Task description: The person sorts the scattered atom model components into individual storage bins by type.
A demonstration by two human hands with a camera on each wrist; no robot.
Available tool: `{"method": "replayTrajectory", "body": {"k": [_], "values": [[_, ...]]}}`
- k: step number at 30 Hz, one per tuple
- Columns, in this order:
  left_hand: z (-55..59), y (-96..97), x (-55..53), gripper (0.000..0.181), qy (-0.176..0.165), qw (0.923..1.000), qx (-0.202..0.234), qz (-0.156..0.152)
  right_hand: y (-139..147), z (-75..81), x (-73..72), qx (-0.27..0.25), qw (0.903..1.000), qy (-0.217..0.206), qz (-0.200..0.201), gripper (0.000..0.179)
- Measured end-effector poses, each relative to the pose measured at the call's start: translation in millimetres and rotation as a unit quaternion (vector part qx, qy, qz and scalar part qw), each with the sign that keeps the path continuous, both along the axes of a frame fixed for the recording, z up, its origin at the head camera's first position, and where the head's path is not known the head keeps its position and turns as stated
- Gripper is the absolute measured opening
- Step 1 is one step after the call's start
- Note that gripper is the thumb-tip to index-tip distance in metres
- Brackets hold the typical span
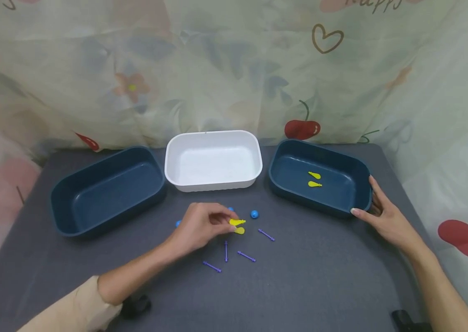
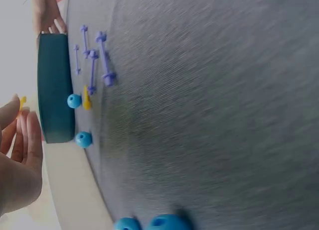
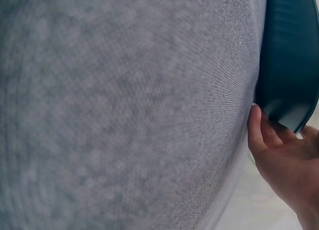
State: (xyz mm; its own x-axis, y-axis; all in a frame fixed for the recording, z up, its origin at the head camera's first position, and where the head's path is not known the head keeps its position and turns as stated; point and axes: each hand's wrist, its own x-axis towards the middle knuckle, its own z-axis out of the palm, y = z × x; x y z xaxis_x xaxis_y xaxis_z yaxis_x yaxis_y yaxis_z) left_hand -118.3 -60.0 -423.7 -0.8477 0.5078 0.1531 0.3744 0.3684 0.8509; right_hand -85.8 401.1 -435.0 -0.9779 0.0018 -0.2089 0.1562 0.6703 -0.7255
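Note:
My left hand (image 1: 201, 226) pinches a small yellow bulb-shaped piece (image 1: 236, 222) between thumb and fingertips, above the table's middle. A second yellow piece (image 1: 240, 231) lies just below it, and shows in the left wrist view as a yellow piece (image 2: 86, 98) beside a blue bead (image 2: 74, 101). My right hand (image 1: 391, 223) grips the right end of a dark blue tray (image 1: 312, 198), thumb at its near corner and fingers along the end wall. In the right wrist view the fingers (image 3: 269, 135) bend around the tray's corner. Two yellow pieces (image 1: 314, 184) lie inside that tray.
A white tray (image 1: 213, 184) stands at the back centre, and another dark blue tray (image 1: 109, 216) sits at the left. Several purple double-ended sticks (image 1: 246, 256) and blue beads (image 1: 254, 214) are scattered around the left hand. A patterned curtain (image 1: 217, 69) hangs behind the table.

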Motion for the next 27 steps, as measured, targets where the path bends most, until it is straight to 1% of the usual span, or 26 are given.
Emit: {"method": "replayTrajectory", "body": {"k": [3,6,9,13,15,21,27], "values": [[5.6,7.2,-7.6,0.021,0.014,0.9999,-0.003,-0.006,1,0.2,0.9,-0.001,1.0000,-0.001,-0.003,0.101],[10.5,14.3,-14.9,0.020,0.017,0.9998,-0.005,-0.011,1,0.5,1.3,-0.004,1.0000,-0.003,-0.004,0.101],[14.4,20.0,-20.1,0.022,0.007,0.9998,-0.006,-0.017,0,0.9,1.1,-0.011,0.9999,0.000,-0.002,0.101],[19.1,27.6,-25.3,0.024,-0.014,0.9996,-0.002,-0.025,0,1.3,0.7,-0.016,0.9999,0.005,0.002,0.101],[21.9,32.1,-28.4,0.024,-0.013,0.9995,0.005,-0.027,0,1.9,0.4,-0.017,0.9998,0.005,0.002,0.101],[29.7,47.2,-40.8,0.020,0.014,0.9993,0.022,-0.026,-1,2.7,0.9,-0.016,0.9999,0.005,0.000,0.102],[35.7,61.2,-53.6,0.019,0.020,0.9993,0.024,-0.019,-3,2.3,1.0,-0.017,0.9998,0.006,-0.003,0.102]]}}
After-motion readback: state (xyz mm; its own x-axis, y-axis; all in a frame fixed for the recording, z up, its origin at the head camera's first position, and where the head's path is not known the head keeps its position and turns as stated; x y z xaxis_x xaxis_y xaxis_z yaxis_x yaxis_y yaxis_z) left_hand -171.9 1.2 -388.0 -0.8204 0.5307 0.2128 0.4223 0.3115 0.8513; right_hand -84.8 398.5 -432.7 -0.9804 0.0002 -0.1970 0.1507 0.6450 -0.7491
